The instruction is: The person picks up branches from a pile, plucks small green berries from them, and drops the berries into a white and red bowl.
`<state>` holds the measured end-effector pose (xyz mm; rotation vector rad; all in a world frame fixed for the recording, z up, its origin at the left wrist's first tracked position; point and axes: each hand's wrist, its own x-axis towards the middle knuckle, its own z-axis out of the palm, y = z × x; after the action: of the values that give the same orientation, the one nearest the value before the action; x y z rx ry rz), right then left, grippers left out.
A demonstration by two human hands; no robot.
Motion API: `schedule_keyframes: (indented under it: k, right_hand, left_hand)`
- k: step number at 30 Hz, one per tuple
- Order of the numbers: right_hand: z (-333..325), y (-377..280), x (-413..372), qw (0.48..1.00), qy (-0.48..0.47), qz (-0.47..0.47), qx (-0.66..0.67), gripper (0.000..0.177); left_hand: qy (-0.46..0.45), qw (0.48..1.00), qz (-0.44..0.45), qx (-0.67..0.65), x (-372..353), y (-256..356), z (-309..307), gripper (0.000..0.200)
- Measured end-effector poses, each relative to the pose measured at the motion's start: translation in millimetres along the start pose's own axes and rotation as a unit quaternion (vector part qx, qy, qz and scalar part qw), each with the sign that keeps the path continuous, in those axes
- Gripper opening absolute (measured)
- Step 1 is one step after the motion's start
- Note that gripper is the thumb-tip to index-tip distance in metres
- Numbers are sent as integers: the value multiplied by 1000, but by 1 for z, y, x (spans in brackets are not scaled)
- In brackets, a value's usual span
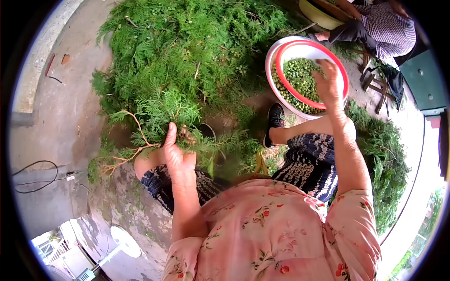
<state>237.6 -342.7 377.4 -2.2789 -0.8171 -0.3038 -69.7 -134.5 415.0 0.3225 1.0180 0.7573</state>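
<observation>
We've open air above the red-rimmed basin (280,72), w/ our R hand (330,84) over its R side; its rim stands round the berries (300,75). Btwn our L hand (176,154) & R hand there's a gap, but fronds of the held sprig (173,110) poke in low, & our R shoe (275,122) & R shin (304,131) sit nr the basin. Fwd, the branch pile (173,47) blocks low passes. Far L, concrete floor (77,107) gives room past the forked twig (137,123). Far R, a person (386,30) & wooden stool (382,91) crowd us.
</observation>
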Motion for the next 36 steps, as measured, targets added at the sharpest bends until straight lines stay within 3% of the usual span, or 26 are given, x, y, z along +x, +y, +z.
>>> schedule_keyframes:
  k: [1, 2, 3, 4, 5, 7, 8, 9, 10, 12, 13, 15, 18, 21, 24, 26, 28, 29, 30, 33, 35, 36]
  right_hand:
    - [13, -3, -10, 1000, -22, -18, 4, 30]
    - [7, -33, -17, 992, -67, -99, -43, 24]
    - [10, -55, -25, 988, -137, -50, 45, 20]
    - [23, -64, -38, 978, -172, -109, 50, 17]
    - [33, -83, -51, 969, -162, -101, 158, 17]
    - [40, -123, -68, 907, -286, 43, 306, 20]
    - [47, -136, -78, 888, -288, 41, 356, 20]
    - [39, -156, -78, 821, -365, 112, 425, 24]
    - [50, -162, -87, 788, -364, 118, 482, 34]
    - [59, -168, -93, 788, -407, 51, 459, 45]
    - [77, -167, -104, 819, -391, 6, 420, 47]
    - [86, -166, -117, 847, -377, 6, 374, 43]
    - [72, -176, -119, 871, -359, 84, 326, 36]
    - [73, -168, -122, 914, -330, -20, 234, 31]
    - [56, -156, -112, 894, -318, 122, 290, 25]
    - [49, -138, -98, 849, -178, 82, 491, 27]
    - [12, -110, -80, 855, -206, 265, 395, 28]
    - [-15, -110, -68, 746, -159, 413, 497, 26]
    - [-16, -70, -67, 803, -91, 409, 424, 22]
    - [-85, -15, -49, 770, 71, 475, 419, 12]
    - [-123, 64, -55, 714, 221, 471, 469, 8]
    - [-148, 104, -62, 689, 282, 485, 459, 18]
  left_hand:
    - [13, 1000, 7, 18, 10, -2, -9, 23]
    - [-38, 999, -8, -8, 7, -3, -3, 24]
    - [-64, 997, -27, -24, 22, -5, -16, 28]
    - [-89, 994, -40, -40, 36, -4, -30, 32]
    - [-74, 996, -34, -27, 26, -3, -20, 30]
    - [-55, 998, -21, 0, 13, -9, -7, 28]
    - [-60, 997, -33, 32, 17, -12, -11, 28]
    - [-86, 995, -36, 40, 15, -17, -11, 28]
    - [-114, 991, -39, 49, 12, -23, -9, 28]
    - [-158, 983, -73, 66, 3, -30, -4, 22]
    - [-167, 980, -71, 85, 4, -34, -7, 21]
    - [-138, 983, -50, 113, 6, -43, -7, 21]
    - [-140, 977, -48, 156, -2, -50, -1, 25]
    - [-180, 970, -56, 152, -2, -59, 1, 30]
    - [-271, 950, -11, 154, 3, -62, 2, 27]
    - [-252, 953, 40, 167, 7, -56, 0, 26]
    - [-281, 945, 52, 162, 1, -32, 6, 22]
    - [-268, 948, 67, 158, 2, -21, 6, 20]
    - [-255, 951, 83, 153, 5, -11, 3, 19]
    - [-148, 972, 130, 129, 18, 17, -12, 18]
    - [-130, 977, 139, 97, 20, 32, -21, 16]
    - [-126, 979, 140, 82, 20, 38, -24, 14]
